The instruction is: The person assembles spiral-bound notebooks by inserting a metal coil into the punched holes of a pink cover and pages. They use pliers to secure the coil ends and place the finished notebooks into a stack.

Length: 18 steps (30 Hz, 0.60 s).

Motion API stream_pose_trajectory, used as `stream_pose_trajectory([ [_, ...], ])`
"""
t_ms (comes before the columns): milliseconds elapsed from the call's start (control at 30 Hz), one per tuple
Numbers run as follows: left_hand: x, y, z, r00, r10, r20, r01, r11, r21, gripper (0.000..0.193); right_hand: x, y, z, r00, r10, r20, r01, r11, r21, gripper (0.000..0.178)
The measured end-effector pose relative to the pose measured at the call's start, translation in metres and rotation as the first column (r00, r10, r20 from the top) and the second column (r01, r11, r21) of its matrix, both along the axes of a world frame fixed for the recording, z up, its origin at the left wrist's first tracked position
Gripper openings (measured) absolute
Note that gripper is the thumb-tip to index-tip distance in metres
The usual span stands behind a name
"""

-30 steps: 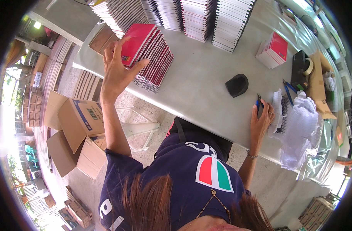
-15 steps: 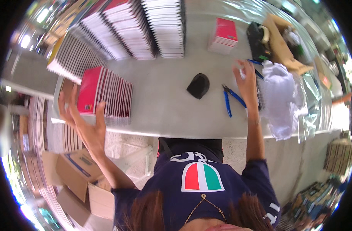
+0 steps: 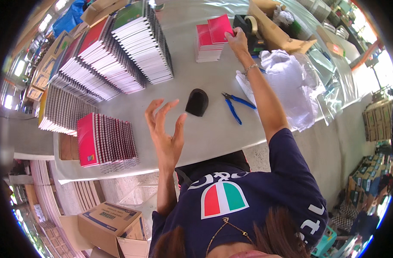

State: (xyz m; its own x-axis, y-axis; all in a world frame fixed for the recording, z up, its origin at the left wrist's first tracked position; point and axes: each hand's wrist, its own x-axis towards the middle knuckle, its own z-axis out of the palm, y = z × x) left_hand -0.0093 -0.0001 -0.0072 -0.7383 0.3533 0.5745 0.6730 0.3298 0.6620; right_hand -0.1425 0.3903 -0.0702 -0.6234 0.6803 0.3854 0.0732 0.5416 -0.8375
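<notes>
The right hand (image 3: 237, 39) was stretched far over the grey table (image 3: 196, 133) and gripped the corner of a red notebook (image 3: 219, 26), which was lifted and tilted above a small pile of red notebooks (image 3: 205, 44) near the far edge. The left hand (image 3: 165, 131) was raised over the near edge of the table, fingers spread wide, holding nothing. Between the two hands lay a small black object (image 3: 197, 102) and, just beside it, blue-handled pliers (image 3: 234, 104). Long rows of spiral notebooks (image 3: 106, 60) covered the far left part, and one red-covered stack (image 3: 105, 139) stood at the near left corner. White crumpled plastic (image 3: 291, 81) lay at the right edge.
</notes>
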Motion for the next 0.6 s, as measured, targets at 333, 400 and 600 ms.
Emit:
stream_pose_trajectory([
  [333,-0.022,0.046,-0.008,0.817,-0.427,0.387,0.193,0.836,0.514,0.036,0.184,-0.192,0.043,0.831,0.472,-0.295,-0.542,0.806,-0.237,0.013],
  [400,-0.018,0.034,-0.005,0.846,-0.32,0.427,0.186,0.927,0.325,0.032,0.205,-0.167,0.034,0.949,0.281,-0.141,-0.294,0.952,-0.085,0.015],
  [600,-0.009,0.001,-0.004,0.988,-0.153,0.033,0.147,0.831,-0.536,0.027,0.264,-0.03,-0.033,0.865,-0.339,0.371,0.178,0.897,0.405,0.022],
])
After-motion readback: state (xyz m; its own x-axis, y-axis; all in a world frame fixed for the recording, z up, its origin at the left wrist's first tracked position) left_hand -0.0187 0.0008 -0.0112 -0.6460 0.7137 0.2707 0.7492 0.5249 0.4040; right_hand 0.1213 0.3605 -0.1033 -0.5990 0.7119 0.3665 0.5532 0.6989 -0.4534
